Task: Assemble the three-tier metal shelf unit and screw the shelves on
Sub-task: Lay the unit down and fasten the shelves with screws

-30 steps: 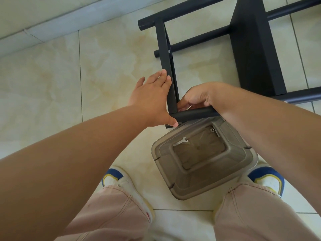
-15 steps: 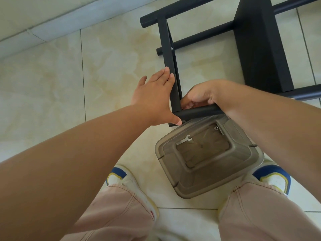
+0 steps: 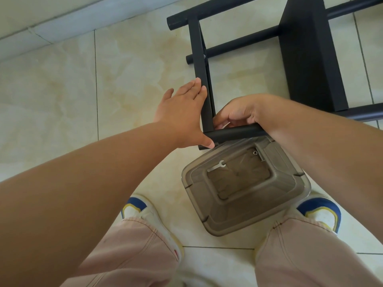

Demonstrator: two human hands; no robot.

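Observation:
The black metal shelf unit lies on its side on the tiled floor. Its end shelf stands edge-on between round black tubes; another shelf sits farther right. My left hand presses flat against the outer face of the end shelf, fingers straight, thumb tip at the corner where the near tube meets it. My right hand is curled inside that corner, fingers pinching something small at the joint; what it holds is hidden. A screw head shows higher up the shelf.
A translucent grey plastic box stands on the floor between my shoes, just under the near tube, with a small flat spanner and a screw inside. A wall skirting runs along the far left.
Both hands stay at the same corner of the frame. The view has shifted slightly; my right fingers have moved a little at the joint.

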